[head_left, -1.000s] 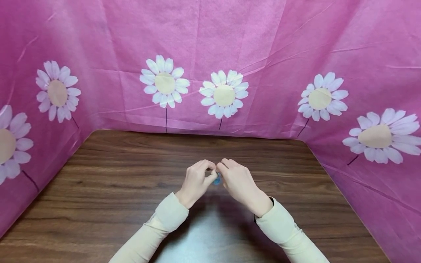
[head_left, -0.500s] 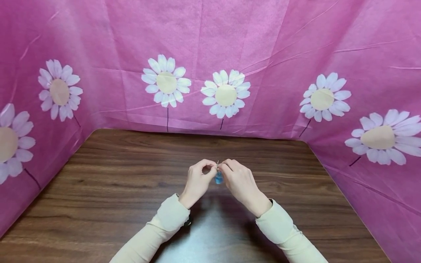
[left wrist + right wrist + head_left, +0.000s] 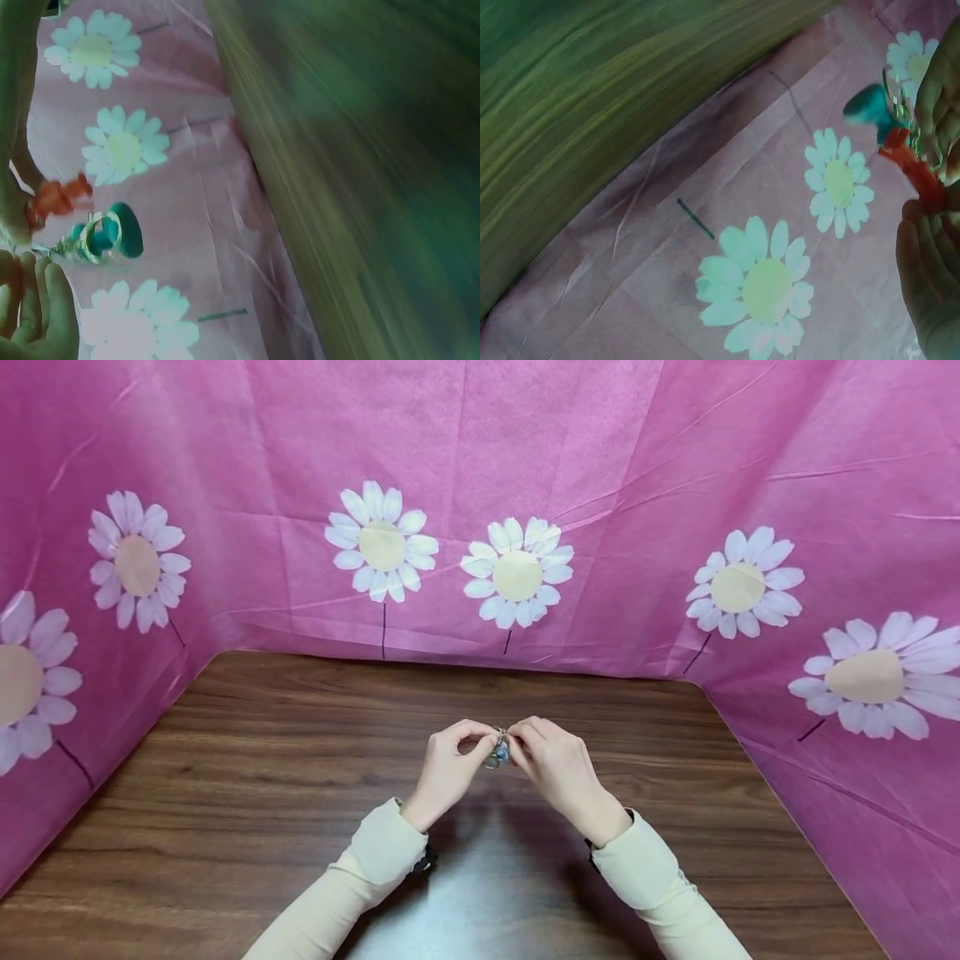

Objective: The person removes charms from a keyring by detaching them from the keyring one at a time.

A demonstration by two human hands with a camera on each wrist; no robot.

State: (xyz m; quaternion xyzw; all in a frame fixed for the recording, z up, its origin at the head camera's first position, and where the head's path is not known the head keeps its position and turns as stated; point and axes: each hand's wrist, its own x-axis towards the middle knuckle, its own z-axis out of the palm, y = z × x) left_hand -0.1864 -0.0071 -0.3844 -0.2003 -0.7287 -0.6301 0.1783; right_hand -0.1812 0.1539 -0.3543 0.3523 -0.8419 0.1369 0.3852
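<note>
Hands pinch a small keyring with a blue charm [image 3: 498, 752] between them above the tabletop [image 3: 300, 777]: left hand [image 3: 447, 770] and right hand [image 3: 558, 768] both clamp it. Since half a second ago the charm, which hung below the fingertips, has been drawn up between them, suggesting work on the ring.

a pink cloth [image 3: 600, 460] is showing white daisies [image 3: 517, 573] with pale yellow centres and thin dark stems. the table [image 3: 262, 752] is showing dark brown wood grain. the sleeves [image 3: 378, 860] are looking cream. a small charm [image 3: 498, 752] is showing blue, with a silvery ring [image 3: 101, 236] and an orange-red piece [image 3: 60, 196].
</note>
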